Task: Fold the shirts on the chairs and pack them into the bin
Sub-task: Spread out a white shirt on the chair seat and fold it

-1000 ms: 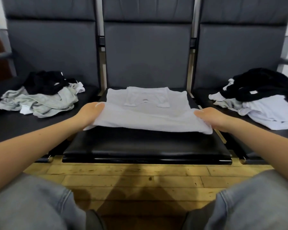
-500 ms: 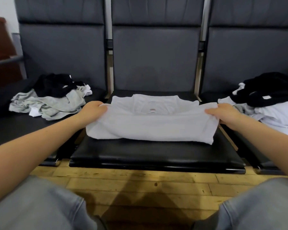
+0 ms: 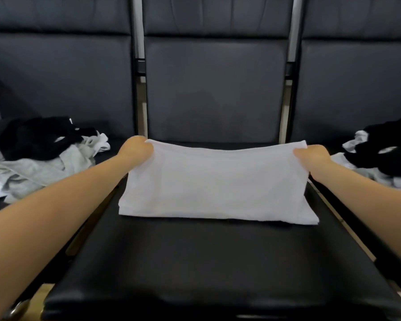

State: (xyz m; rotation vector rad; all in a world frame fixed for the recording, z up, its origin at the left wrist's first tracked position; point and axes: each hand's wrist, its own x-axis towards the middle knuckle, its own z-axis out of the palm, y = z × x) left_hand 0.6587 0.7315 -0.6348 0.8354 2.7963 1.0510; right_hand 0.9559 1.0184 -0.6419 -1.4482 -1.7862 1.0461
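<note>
- Broadly, three dark padded chairs stand side by side, and the middle chair (image 3: pixel 213 262) fills most of the view, its black seat running from the near edge up to the backrest.
- Across the back half of that seat lies a white shirt (image 3: pixel 215 184), folded into a wide rectangle of several layers; its near edge rests flat on the cushion while its far edge is lifted.
- On the left chair sits a loose pile of grey, black and white clothes (image 3: pixel 37 158), unfolded and well apart from the white shirt.
- On the right chair lies another heap of black and white clothes (image 3: pixel 384 151), partly cut off by the frame edge.
- At the shirt's far left corner, the left hand (image 3: pixel 137 150) grips the fabric, fingers curled around the cloth.
- At the far right corner, the right hand (image 3: pixel 313 156) holds the shirt too, thumb on top; the frame is soft there, so the fingers underneath can only be assumed to pinch from below.
- Both bare forearms reach in from the lower corners.
</note>
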